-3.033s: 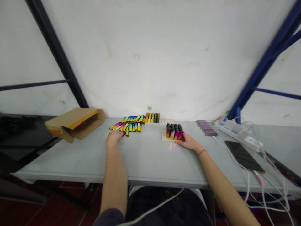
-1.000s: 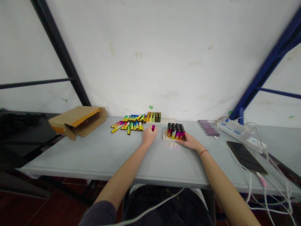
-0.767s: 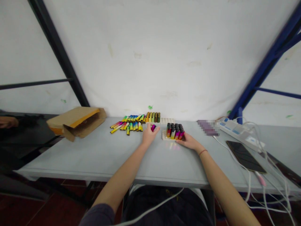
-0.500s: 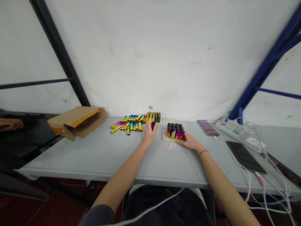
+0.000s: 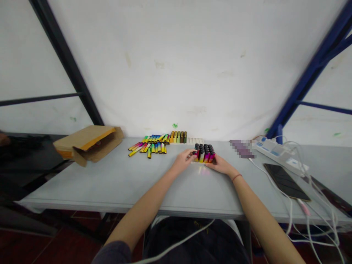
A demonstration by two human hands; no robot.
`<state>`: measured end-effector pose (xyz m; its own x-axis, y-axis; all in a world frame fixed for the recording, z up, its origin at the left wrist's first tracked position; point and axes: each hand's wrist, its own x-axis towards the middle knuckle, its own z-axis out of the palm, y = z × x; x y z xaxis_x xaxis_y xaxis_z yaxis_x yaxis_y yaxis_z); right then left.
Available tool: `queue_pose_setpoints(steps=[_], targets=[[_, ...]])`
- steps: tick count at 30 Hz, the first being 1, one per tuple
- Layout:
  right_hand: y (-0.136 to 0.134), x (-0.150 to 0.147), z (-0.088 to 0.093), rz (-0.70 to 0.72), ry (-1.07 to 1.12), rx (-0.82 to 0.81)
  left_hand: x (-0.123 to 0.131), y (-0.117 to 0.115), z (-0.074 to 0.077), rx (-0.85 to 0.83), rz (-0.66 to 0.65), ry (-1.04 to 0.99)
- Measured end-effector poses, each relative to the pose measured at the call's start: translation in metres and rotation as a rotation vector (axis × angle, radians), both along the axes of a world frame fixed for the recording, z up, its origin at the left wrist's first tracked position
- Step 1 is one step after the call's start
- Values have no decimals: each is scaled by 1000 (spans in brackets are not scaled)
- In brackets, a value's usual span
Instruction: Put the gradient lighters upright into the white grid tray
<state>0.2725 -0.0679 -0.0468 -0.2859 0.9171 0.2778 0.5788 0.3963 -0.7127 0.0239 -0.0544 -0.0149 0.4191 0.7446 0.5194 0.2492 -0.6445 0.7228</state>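
A white tray (image 5: 202, 163) holds upright rows of shiny coloured tubes (image 5: 206, 157) with black tops, in red, yellow, pink and purple. My left hand (image 5: 183, 160) is at the tray's left side, its fingers closed round a pink-red tube; whether that tube is fully seated in a slot I cannot tell. On the other side, my right hand (image 5: 222, 165) grips the tray's right edge and the tubes there. Left of the hands, several loose multicoloured tubes (image 5: 151, 145) lie in a spread group. Behind them stands a block of orange, green and brown tubes (image 5: 178, 137).
A second white tray (image 5: 195, 140) lies by the wall. An opened cardboard box (image 5: 89, 143) rests at the left. To the right are a phone (image 5: 286, 181), a partly blurred purple device (image 5: 242, 148), a white power strip (image 5: 280, 154) and tangled cables. Part of another person's hand (image 5: 3, 139) shows far left.
My left hand has moved right and toward me, carrying the pink tube from beside the standing block to the tray's left side. My right hand stays on the tray.
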Motion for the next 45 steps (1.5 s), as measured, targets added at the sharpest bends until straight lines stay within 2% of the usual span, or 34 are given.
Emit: queue_pose_setpoints(steps=[8, 13, 17, 19, 24, 26, 28, 34, 40, 42, 45], targets=[[-2, -1, 2, -15, -9, 5, 2, 2, -4, -48, 56, 17], [-4, -2, 5, -2, -12, -3, 2, -1, -1, 193, 100, 93], [-5, -2, 6, -30, -19, -17, -1, -2, 4, 250, 107, 160], [-5, -2, 5, -34, -14, -15, -7, 2, 8, 243, 241, 190], [-4, 0, 3, -23, -11, -28, -40, 21, 12, 153, 905, 310], [-3, 0, 3, -24, -19, -40, -53, 28, 10, 82, 1049, 405], [-3, 0, 3, -26, -22, -46, -61, 33, 7, 1, 1098, 496], [-3, -1, 3, -30, -8, -37, -64, 36, 1, -27, 1121, 555], [-3, -1, 3, -16, -12, -23, -66, 38, 8, -8, 1084, 314], [-3, -1, 4, -19, -15, -20, -67, 42, 11, -35, 972, 144], [-4, -2, 5, -21, -16, -20, -62, 48, 10, -136, 700, -180]])
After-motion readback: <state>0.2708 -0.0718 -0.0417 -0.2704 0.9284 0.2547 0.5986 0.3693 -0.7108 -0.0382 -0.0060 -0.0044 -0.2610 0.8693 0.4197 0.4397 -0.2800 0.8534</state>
